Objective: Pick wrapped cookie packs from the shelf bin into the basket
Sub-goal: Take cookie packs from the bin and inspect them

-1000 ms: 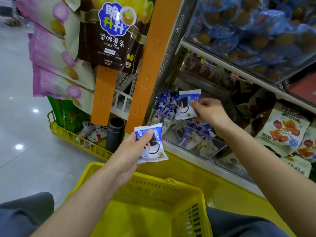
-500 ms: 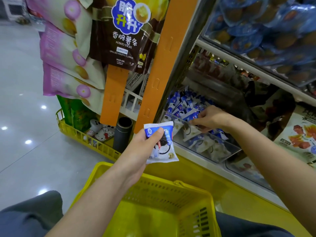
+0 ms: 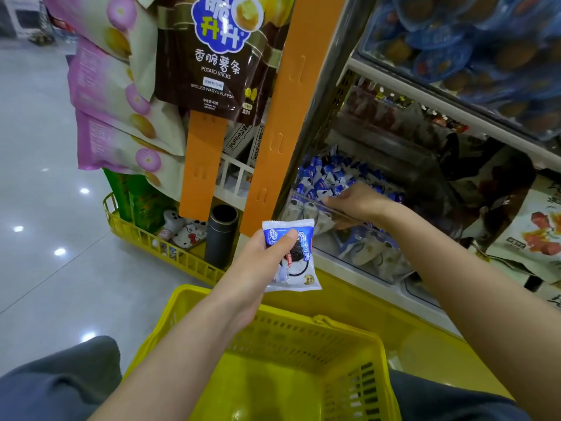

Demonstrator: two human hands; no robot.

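The left hand (image 3: 259,259) has its grip closed on a cookie pack (image 3: 299,262), thumb across the blue top, just above the basket (image 3: 376,344) far rim. Beyond the basket, the right hand (image 3: 359,203) dips into the shelf bin (image 3: 364,250) among loose packs (image 3: 326,180); whether its grip holds one cannot be told.

Left hand (image 3: 260,261) pinches one cookie pack (image 3: 300,268) above the basket (image 3: 303,338). Right hand (image 3: 359,202) rests inside the shelf bin (image 3: 367,256), fingers among other packs (image 3: 326,177).

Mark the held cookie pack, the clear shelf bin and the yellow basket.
held cookie pack (image 3: 300,268), head view, lower wrapper front
clear shelf bin (image 3: 364,255), head view, front wall
yellow basket (image 3: 303,335), head view, far wall
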